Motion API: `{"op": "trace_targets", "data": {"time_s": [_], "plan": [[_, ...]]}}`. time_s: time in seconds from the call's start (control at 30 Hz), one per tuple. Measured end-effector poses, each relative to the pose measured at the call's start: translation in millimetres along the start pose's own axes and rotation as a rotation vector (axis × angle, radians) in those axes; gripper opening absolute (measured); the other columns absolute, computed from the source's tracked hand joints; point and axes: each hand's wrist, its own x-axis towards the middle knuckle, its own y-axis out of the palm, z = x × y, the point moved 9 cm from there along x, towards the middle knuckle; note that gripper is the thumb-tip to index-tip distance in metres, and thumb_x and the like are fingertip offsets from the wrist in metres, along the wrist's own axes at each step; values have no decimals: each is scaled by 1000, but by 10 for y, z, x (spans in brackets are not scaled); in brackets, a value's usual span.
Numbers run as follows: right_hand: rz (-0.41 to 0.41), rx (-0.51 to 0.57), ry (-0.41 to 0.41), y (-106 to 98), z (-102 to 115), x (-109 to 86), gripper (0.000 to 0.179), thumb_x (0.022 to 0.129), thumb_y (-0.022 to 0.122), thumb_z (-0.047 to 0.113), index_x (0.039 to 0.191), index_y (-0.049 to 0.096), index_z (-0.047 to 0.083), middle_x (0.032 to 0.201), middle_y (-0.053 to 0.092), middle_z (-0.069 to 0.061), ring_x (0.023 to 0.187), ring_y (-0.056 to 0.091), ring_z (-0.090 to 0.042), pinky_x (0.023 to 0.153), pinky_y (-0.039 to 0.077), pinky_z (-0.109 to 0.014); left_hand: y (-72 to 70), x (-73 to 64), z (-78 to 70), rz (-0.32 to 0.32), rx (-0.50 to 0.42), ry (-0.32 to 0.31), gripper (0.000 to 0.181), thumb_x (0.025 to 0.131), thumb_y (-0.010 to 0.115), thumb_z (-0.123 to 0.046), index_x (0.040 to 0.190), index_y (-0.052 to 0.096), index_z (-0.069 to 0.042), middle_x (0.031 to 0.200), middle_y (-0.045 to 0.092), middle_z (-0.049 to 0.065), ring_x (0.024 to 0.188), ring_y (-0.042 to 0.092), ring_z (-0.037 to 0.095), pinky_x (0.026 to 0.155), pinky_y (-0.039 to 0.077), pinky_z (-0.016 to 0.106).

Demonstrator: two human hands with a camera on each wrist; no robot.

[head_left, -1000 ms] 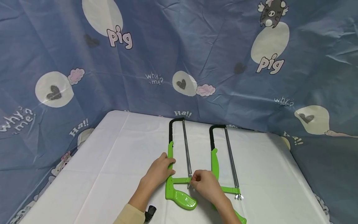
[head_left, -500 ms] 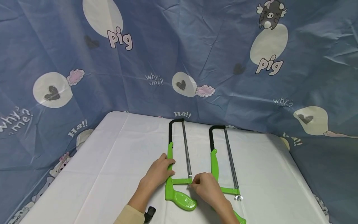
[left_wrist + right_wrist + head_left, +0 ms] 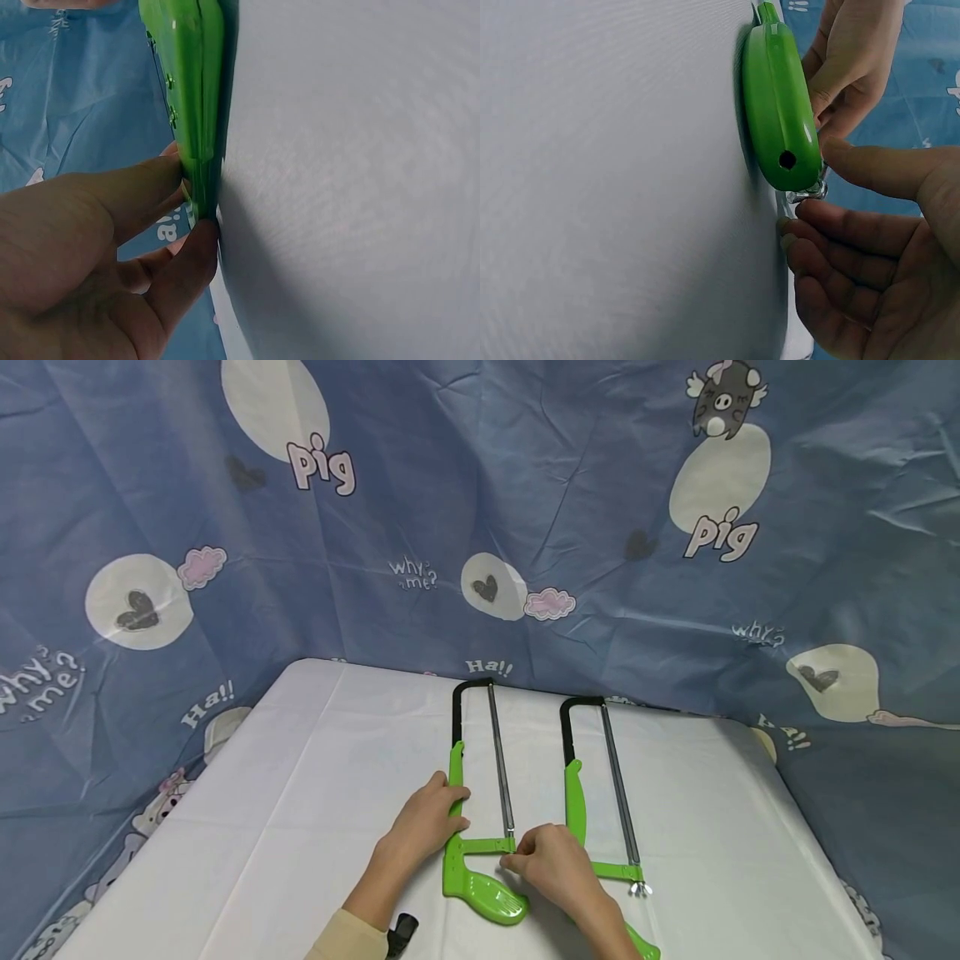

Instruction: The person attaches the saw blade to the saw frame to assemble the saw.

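A green-and-black hacksaw (image 3: 489,895) lies on the white-covered table, its grey blade (image 3: 501,760) to the right of the frame. My left hand (image 3: 422,820) grips the green back of this frame between thumb and fingers; the left wrist view shows the fingers (image 3: 196,259) around its edge. At the lower end of the blade, my right hand (image 3: 557,862) pinches a silver wing nut (image 3: 814,193) with thumb and forefinger, just past the handle's end. The fingers hide the nut in the head view. A matching hacksaw (image 3: 576,797) lies under and beyond my right hand.
The second hacksaw's own wing nut (image 3: 641,889) shows to the right of my right wrist. A small black object (image 3: 402,933) is by my left sleeve (image 3: 348,935). Behind the white table (image 3: 330,735) hangs a blue curtain (image 3: 405,502) with pig prints.
My right fingertips have moved slightly down at the blade's lower end and now cover the wing nut, which showed below them before. My left hand keeps its grip on the frame.
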Motion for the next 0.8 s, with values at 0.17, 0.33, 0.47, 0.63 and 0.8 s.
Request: {"op": "trace_targets", "data": {"time_s": [0.17,0.33,0.47,0.63,0.8], "plan": [[4,-3,12,24,-19,6,25,79,79,34,62,69,18,59,61,9,59,51,-9,51,41,-24,-1,0,-6,0,5,2,41,82,79,-16,120,69,-5,100,55,9,76,50,13,66,47,26],[17,-6,20,41,-38,12,21,81,76,31,66,70,18,63,63,9,58,51,-10,51,41,-25,-8,2,-18,-5,10,11,41,81,80,-15,120,70,-5,100,55,9,75,50,14,65,47,26],[35,14,36,53,-70,16,17,82,75,28,68,71,17,65,63,8,58,51,-10,50,41,-25,-7,5,-23,-10,12,14,41,81,80,-15,119,70,-5,99,55,9,75,50,13,65,47,26],[35,34,34,62,-81,24,17,82,74,23,67,71,16,58,60,8,51,48,-10,46,39,-25,-4,3,-19,-12,19,11,41,81,80,-16,120,70,-6,99,55,9,75,51,13,65,47,25],[33,45,16,59,-82,22,14,82,73,20,70,71,15,60,60,8,53,50,-10,47,40,-25,1,5,-16,-2,13,2,41,81,80,-16,120,70,-6,99,54,9,74,50,13,64,46,25]]}}
